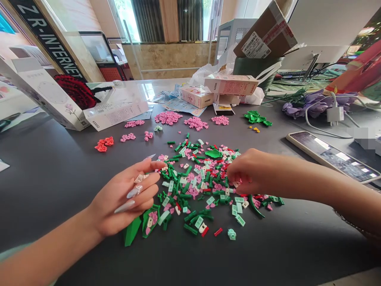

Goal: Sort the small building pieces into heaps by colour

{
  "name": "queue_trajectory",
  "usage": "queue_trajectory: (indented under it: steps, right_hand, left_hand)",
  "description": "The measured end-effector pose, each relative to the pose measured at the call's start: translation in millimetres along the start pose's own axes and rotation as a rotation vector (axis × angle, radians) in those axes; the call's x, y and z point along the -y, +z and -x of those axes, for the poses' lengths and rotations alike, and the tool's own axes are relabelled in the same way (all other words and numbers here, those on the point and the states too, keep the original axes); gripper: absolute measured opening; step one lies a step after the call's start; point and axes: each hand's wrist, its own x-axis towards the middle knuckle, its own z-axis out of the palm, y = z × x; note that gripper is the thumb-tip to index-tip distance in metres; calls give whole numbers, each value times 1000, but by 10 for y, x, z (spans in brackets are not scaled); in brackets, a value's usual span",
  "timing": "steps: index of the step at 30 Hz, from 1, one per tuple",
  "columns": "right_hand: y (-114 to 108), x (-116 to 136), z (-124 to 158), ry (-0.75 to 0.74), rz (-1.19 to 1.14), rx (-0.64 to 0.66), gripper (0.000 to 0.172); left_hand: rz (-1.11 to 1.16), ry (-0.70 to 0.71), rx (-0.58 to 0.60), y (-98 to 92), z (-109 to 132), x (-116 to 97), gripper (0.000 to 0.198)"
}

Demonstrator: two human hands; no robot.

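Observation:
A loose pile of small building bricks in green, pink, mint, white and red covers the middle of the dark table. At the pile's left side my left hand is turned palm up, fingers curled over a few pale cream-pink bricks. My right hand reaches down into the pile's right side with fingers bent together. Its fingertips are mostly hidden, so whatever they pinch does not show. Big green leaf-shaped pieces lie just below my left hand.
Sorted clusters of pink pieces, red pieces and green pieces lie behind the pile. A phone rests at right, near purple flowers. Small boxes stand at the back, a white box at left.

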Motion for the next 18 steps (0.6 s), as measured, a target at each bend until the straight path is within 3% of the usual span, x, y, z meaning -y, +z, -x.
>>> queue_trajectory:
  steps: [7,11,14,17,18]
  right_hand:
    - [63,16,-26,-51,47,-72,19]
    - [67,-42,-17,-98,44,-147,22]
    - [60,-13,47,-220,-28,-371,24]
    - [97,176,201,-418,-106,-682,21]
    - [121,264,266,-484,-138,-739,23]
  left_hand:
    - [73,16,13,14,5,-18,40]
    - [110,-70,45,51,76,20,43]
    - [126,-171,85,66,174,199,36]
    - [133,-319,165,20,290,507,17]
    - [74,-306,169,-8,326,609,21]
